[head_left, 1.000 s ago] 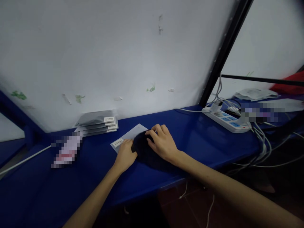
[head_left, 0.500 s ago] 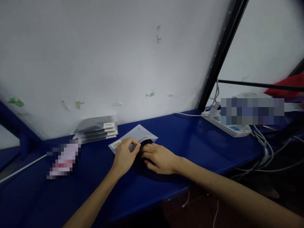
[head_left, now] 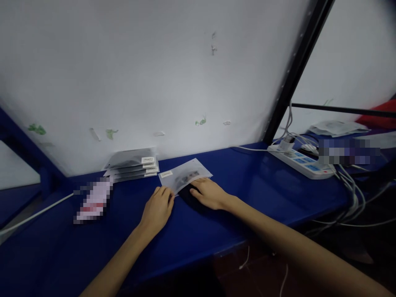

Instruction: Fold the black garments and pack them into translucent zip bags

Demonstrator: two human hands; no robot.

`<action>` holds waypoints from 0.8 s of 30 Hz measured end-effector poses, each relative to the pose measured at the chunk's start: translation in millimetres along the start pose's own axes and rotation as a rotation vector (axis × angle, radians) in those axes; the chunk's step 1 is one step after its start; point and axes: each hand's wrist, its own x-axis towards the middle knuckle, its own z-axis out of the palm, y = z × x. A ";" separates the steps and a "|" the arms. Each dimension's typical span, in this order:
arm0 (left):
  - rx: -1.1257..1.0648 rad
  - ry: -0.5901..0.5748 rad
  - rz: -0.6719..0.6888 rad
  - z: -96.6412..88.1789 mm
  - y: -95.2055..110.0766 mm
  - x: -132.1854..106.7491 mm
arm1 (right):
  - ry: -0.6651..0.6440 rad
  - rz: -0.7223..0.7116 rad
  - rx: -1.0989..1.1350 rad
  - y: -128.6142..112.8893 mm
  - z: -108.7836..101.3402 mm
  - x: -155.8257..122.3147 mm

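Observation:
A frosted plastic bag (head_left: 202, 166) with a white label lies on the blue table, its mouth towards me. Part of a dark, soft-looking item (head_left: 189, 197) shows through the bag; the rest sticks out of the mouth. My right hand (head_left: 212, 193) is on this item, thumb on top, its fingertips inside the bag and partly hidden. At the bag's near left edge, my left hand (head_left: 159, 206) has its fingers curled together and pinches the bag's rim. I cannot tell the exact kind of the dark item.
Several similar labelled bags (head_left: 133, 165) form a stack against the wall on the left. A blurred-out pink and white object (head_left: 94, 200) lies before them, by a white cable (head_left: 40, 212). On the right are a power strip (head_left: 305, 163) and tangled cables (head_left: 352, 194).
My right hand has pushed the dark item further into the bag, fingertips now under its film. My left hand has slid down to the bag's near left edge. The view has shifted slightly.

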 end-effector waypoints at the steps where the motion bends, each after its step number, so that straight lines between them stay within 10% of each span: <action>1: 0.016 -0.009 0.001 -0.2 0.8 -0.8 | 0.007 0.023 -0.014 -0.5 2.1 1.0; 17: 0.138 0.011 0.027 4.3 4.3 -9.0 | 0.288 0.086 0.111 -27.6 10.4 -16.3; 24: 0.167 0.005 0.109 3.2 7.1 -9.5 | 0.075 -0.287 0.009 -27.6 -0.4 -50.8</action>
